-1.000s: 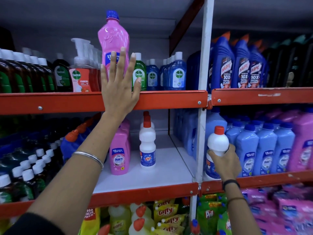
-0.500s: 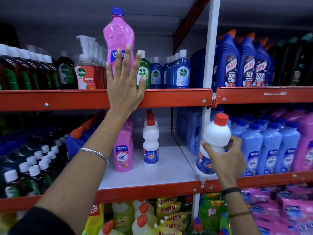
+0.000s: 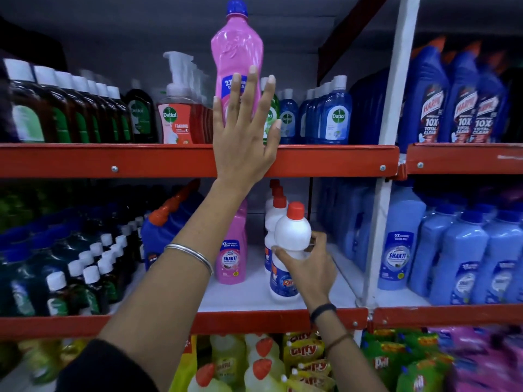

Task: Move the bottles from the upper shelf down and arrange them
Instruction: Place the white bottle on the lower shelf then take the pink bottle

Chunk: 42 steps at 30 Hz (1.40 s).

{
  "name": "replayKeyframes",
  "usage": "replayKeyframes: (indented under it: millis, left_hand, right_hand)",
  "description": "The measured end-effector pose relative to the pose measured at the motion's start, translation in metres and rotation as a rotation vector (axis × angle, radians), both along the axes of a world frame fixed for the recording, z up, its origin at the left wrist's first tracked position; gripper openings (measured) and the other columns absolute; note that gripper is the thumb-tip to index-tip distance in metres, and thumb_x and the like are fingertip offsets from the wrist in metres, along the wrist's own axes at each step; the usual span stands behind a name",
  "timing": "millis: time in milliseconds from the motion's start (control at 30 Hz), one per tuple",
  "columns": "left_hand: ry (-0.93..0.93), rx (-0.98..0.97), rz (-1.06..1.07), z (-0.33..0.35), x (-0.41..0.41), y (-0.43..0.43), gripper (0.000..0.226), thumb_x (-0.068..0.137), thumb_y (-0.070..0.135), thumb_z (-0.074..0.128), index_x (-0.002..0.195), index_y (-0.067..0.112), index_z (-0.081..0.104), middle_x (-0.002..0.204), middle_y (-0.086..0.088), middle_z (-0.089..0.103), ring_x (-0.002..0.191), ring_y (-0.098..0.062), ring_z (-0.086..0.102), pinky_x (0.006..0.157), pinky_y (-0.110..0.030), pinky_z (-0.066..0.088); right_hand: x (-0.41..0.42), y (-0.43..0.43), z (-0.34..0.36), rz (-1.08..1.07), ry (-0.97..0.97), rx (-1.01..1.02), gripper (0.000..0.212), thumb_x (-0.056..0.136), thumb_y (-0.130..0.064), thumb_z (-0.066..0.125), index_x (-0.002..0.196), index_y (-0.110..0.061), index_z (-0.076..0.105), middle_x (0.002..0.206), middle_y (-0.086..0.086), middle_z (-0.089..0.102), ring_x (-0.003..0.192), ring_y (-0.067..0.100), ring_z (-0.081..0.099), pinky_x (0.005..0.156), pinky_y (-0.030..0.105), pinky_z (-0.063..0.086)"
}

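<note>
A tall pink bottle (image 3: pixel 236 52) with a blue cap stands upright on the upper shelf (image 3: pixel 325 161). My left hand (image 3: pixel 243 137) is raised flat in front of its lower half, fingers spread, palm over the shelf's red edge. My right hand (image 3: pixel 308 267) grips a white bottle with a red cap (image 3: pixel 291 236) over the white middle shelf (image 3: pixel 249 295). The bottle is just in front of a row of like white bottles (image 3: pixel 276 205). Another pink bottle (image 3: pixel 232 256) stands on the middle shelf, partly behind my left forearm.
Dettol bottles (image 3: pixel 334 117) and a foaming pump bottle (image 3: pixel 175 120) flank the pink one. Dark blue Harpic bottles (image 3: pixel 430 108) fill the upper right bay, light blue bottles (image 3: pixel 458 256) the bay below. A white upright post (image 3: pixel 387 137) divides the bays. Small dark bottles (image 3: pixel 90 267) crowd the middle shelf's left.
My right hand has carried the white bottle leftward, from the right bay past the post into the middle bay. My left hand stays against the pink bottle.
</note>
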<state>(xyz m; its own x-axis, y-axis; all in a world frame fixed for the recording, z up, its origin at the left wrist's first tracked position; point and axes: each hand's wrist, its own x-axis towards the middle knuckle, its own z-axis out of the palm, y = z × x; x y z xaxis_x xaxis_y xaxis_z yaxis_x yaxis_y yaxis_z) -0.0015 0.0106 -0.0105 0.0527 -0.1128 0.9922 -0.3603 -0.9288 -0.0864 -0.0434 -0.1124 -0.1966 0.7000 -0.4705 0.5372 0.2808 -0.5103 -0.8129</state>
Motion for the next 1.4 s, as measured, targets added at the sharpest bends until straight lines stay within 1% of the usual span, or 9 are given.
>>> replayKeyframes:
  millis: [100, 300, 467, 767, 933, 1033, 1133, 1300, 1400]
  left_hand:
    - [0.002, -0.003, -0.016, 0.0, -0.002, 0.0, 0.059, 0.095, 0.038, 0.039, 0.15, 0.021, 0.026, 0.159, -0.009, 0.024, 0.148, -0.026, 0.019, 0.119, -0.051, 0.013]
    - [-0.004, -0.007, -0.027, 0.0, -0.002, 0.0, 0.058, 0.096, 0.038, 0.039, 0.15, 0.021, 0.027, 0.158, -0.009, 0.025, 0.147, -0.026, 0.019, 0.119, -0.05, 0.013]
    - [-0.002, -0.002, -0.024, 0.0, -0.001, 0.0, 0.056, 0.098, 0.04, 0.037, 0.15, 0.021, 0.028, 0.158, -0.009, 0.025, 0.148, -0.026, 0.019, 0.119, -0.051, 0.015]
    - [0.018, 0.009, -0.022, 0.0, 0.0, 0.0, 0.056, 0.099, 0.041, 0.036, 0.15, 0.021, 0.027, 0.159, -0.008, 0.024, 0.148, -0.026, 0.017, 0.12, -0.049, 0.011]
    - [0.035, 0.019, -0.035, -0.001, -0.001, 0.002, 0.056, 0.098, 0.04, 0.038, 0.15, 0.021, 0.026, 0.159, -0.008, 0.023, 0.148, -0.026, 0.017, 0.12, -0.049, 0.011]
    - [0.035, 0.036, -0.07, -0.002, -0.004, 0.007, 0.056, 0.098, 0.038, 0.037, 0.15, 0.02, 0.026, 0.159, -0.008, 0.024, 0.148, -0.025, 0.018, 0.12, -0.05, 0.016]
    - [0.038, 0.01, -0.079, -0.007, -0.003, 0.026, 0.058, 0.097, 0.038, 0.038, 0.151, 0.022, 0.024, 0.159, -0.006, 0.023, 0.148, -0.023, 0.017, 0.119, -0.05, 0.019]
    - [0.063, -0.004, -0.054, -0.011, 0.0, 0.069, 0.06, 0.098, 0.044, 0.035, 0.152, 0.024, 0.016, 0.161, -0.003, 0.017, 0.149, -0.02, 0.013, 0.12, -0.047, 0.014]
    - [0.09, -0.026, -0.024, -0.011, -0.001, 0.092, 0.059, 0.098, 0.046, 0.028, 0.152, 0.025, 0.015, 0.161, -0.002, 0.015, 0.149, -0.019, 0.011, 0.119, -0.046, 0.01]
  right_hand:
    - [0.012, 0.009, -0.005, -0.017, 0.042, -0.019, 0.071, 0.053, -0.052, 0.081, 0.107, -0.019, 0.047, 0.104, 0.002, 0.066, 0.093, 0.024, 0.062, 0.065, 0.028, 0.038]
    - [0.023, 0.016, -0.013, -0.046, 0.074, -0.048, 0.07, 0.053, -0.055, 0.079, 0.104, -0.019, 0.047, 0.101, 0.004, 0.066, 0.092, 0.027, 0.063, 0.066, 0.029, 0.04]
    - [0.025, 0.016, -0.015, -0.057, 0.082, -0.087, 0.066, 0.056, -0.055, 0.078, 0.102, -0.019, 0.047, 0.1, 0.004, 0.065, 0.092, 0.027, 0.062, 0.065, 0.029, 0.037]
    - [0.022, 0.008, -0.015, -0.026, 0.107, -0.128, 0.066, 0.06, -0.055, 0.076, 0.107, -0.02, 0.046, 0.105, 0.004, 0.065, 0.093, 0.025, 0.061, 0.066, 0.029, 0.039]
    - [0.02, 0.002, -0.014, 0.012, 0.158, -0.19, 0.069, 0.061, -0.061, 0.072, 0.109, -0.021, 0.043, 0.109, 0.003, 0.065, 0.096, 0.023, 0.061, 0.066, 0.03, 0.043]
    - [0.012, -0.005, -0.009, 0.012, 0.161, -0.194, 0.08, 0.057, -0.065, 0.072, 0.119, -0.023, 0.043, 0.114, -0.001, 0.064, 0.101, 0.021, 0.061, 0.068, 0.032, 0.046]
    - [-0.005, -0.009, 0.007, -0.05, 0.031, -0.151, 0.089, 0.056, -0.07, 0.068, 0.126, -0.024, 0.041, 0.117, -0.007, 0.061, 0.107, 0.018, 0.058, 0.071, 0.033, 0.045]
    - [-0.034, 0.017, 0.062, -0.088, -0.383, -0.122, 0.058, 0.066, -0.062, 0.067, 0.111, -0.029, 0.05, 0.103, -0.013, 0.061, 0.096, 0.009, 0.058, 0.074, 0.032, 0.052]
    - [-0.041, 0.042, 0.106, -0.077, -0.617, -0.139, 0.042, 0.074, -0.051, 0.064, 0.104, -0.023, 0.055, 0.096, -0.01, 0.062, 0.092, 0.008, 0.059, 0.073, 0.02, 0.048]
